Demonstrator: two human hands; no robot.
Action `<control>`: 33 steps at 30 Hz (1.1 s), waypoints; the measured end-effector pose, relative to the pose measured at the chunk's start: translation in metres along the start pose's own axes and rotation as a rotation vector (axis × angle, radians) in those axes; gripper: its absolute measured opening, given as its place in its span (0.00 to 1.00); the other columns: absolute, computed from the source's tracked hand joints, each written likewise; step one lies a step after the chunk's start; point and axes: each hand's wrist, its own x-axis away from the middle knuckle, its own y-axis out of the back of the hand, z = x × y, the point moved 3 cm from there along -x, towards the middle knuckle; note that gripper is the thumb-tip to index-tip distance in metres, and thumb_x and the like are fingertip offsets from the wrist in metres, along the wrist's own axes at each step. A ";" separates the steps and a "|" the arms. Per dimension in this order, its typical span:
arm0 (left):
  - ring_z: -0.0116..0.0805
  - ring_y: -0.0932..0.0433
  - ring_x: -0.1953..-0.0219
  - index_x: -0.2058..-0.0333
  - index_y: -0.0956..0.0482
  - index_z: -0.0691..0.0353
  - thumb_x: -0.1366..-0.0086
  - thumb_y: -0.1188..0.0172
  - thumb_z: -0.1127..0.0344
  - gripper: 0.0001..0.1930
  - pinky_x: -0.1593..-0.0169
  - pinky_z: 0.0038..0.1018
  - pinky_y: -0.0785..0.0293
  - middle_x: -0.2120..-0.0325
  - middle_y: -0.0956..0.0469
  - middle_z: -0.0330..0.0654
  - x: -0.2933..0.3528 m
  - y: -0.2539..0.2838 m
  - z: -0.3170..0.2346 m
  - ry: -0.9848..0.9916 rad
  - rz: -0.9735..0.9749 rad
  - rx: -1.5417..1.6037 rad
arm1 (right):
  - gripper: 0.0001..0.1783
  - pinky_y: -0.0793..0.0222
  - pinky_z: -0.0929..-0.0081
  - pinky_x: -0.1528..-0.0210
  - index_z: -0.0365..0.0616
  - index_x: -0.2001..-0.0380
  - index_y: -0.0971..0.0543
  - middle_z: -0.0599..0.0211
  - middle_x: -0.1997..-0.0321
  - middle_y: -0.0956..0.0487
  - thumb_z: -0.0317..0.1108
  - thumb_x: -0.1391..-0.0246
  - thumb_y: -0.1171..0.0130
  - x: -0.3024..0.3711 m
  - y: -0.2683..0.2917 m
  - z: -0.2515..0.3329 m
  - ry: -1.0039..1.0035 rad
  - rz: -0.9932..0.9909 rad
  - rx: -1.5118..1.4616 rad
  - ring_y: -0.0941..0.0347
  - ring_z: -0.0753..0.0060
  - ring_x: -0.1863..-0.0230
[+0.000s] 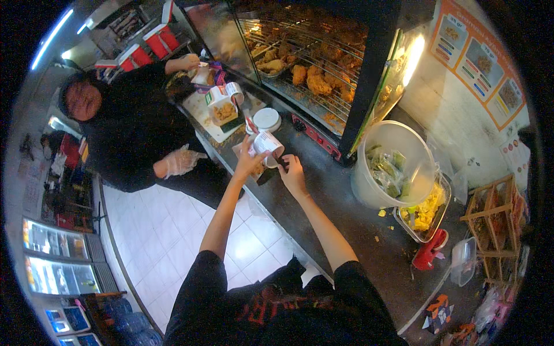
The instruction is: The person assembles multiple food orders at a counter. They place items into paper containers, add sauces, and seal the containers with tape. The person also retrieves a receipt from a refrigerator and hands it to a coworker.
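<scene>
White tub, contents unclear

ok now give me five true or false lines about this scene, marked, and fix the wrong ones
1. The person's left hand holds a white container. True.
2. Packets lie inside the translucent bucket. True.
3. That bucket stands to the left of the left hand. False: it stands to the right.
4. Fried food sits in the display cabinet. True.
5. The co-worker wears no glove. False: one clear plastic glove shows.
</scene>
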 end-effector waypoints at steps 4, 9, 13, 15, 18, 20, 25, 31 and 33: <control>0.30 0.25 0.58 0.50 0.32 0.67 0.51 0.31 0.58 0.32 0.55 0.27 0.30 0.60 0.24 0.44 -0.025 0.009 -0.015 0.147 0.432 0.122 | 0.12 0.31 0.63 0.63 0.42 0.66 0.26 0.58 0.71 0.26 0.30 0.57 0.41 -0.013 -0.008 0.005 0.015 0.121 0.256 0.29 0.55 0.64; 0.25 0.25 0.60 0.55 0.27 0.66 0.45 0.36 0.64 0.20 0.57 0.22 0.29 0.62 0.22 0.40 0.012 0.033 -0.063 0.300 0.492 0.464 | 0.12 0.39 0.57 0.63 0.45 0.65 0.30 0.58 0.62 0.28 0.32 0.57 0.44 0.000 -0.001 0.006 0.184 0.202 0.354 0.31 0.55 0.62; 0.29 0.26 0.53 0.47 0.35 0.64 0.40 0.44 0.70 0.22 0.51 0.26 0.29 0.53 0.27 0.43 0.035 0.034 -0.115 0.462 0.397 1.088 | 0.20 0.34 0.60 0.61 0.43 0.58 0.33 0.56 0.60 0.30 0.35 0.56 0.42 -0.004 -0.016 -0.001 0.183 0.157 -0.021 0.31 0.52 0.60; 0.46 0.31 0.46 0.42 0.44 0.63 0.37 0.48 0.70 0.26 0.46 0.39 0.31 0.46 0.34 0.50 0.041 0.038 -0.142 0.412 0.428 1.249 | 0.20 0.33 0.60 0.62 0.43 0.57 0.32 0.55 0.61 0.29 0.35 0.55 0.43 -0.009 -0.026 -0.002 0.132 0.201 -0.214 0.30 0.52 0.61; 0.58 0.36 0.44 0.40 0.50 0.63 0.35 0.52 0.67 0.27 0.44 0.48 0.35 0.44 0.39 0.55 0.044 0.043 -0.174 0.386 0.469 1.510 | 0.19 0.33 0.61 0.63 0.43 0.56 0.31 0.54 0.63 0.27 0.37 0.52 0.44 -0.014 -0.027 0.002 -0.017 0.269 -0.135 0.28 0.52 0.62; 0.63 0.39 0.44 0.39 0.53 0.62 0.34 0.55 0.64 0.28 0.43 0.53 0.37 0.43 0.42 0.57 0.043 0.046 -0.187 0.396 0.507 1.628 | 0.19 0.32 0.62 0.63 0.43 0.56 0.30 0.53 0.64 0.26 0.37 0.51 0.45 -0.013 -0.018 0.010 -0.079 0.292 -0.130 0.27 0.52 0.63; 0.50 0.37 0.42 0.39 0.50 0.63 0.32 0.59 0.56 0.27 0.41 0.45 0.38 0.42 0.43 0.58 0.054 0.053 -0.197 0.437 0.553 1.652 | 0.19 0.31 0.63 0.64 0.43 0.54 0.27 0.52 0.68 0.23 0.40 0.48 0.48 0.011 0.026 0.021 -0.142 0.304 -0.112 0.25 0.52 0.66; 0.61 0.40 0.42 0.38 0.54 0.62 0.32 0.63 0.53 0.29 0.41 0.49 0.40 0.40 0.45 0.54 0.071 0.040 -0.200 0.564 0.652 1.679 | 0.18 0.29 0.65 0.62 0.45 0.52 0.27 0.49 0.67 0.22 0.33 0.47 0.45 0.111 0.189 0.010 -0.208 0.163 0.209 0.23 0.54 0.63; 0.64 0.41 0.42 0.38 0.53 0.61 0.33 0.60 0.51 0.31 0.41 0.51 0.41 0.39 0.46 0.54 0.075 0.027 -0.206 0.593 0.714 1.680 | 0.23 0.31 0.74 0.56 0.40 0.48 0.30 0.52 0.59 0.22 0.30 0.49 0.42 0.143 0.260 0.025 -0.374 0.269 0.333 0.24 0.66 0.58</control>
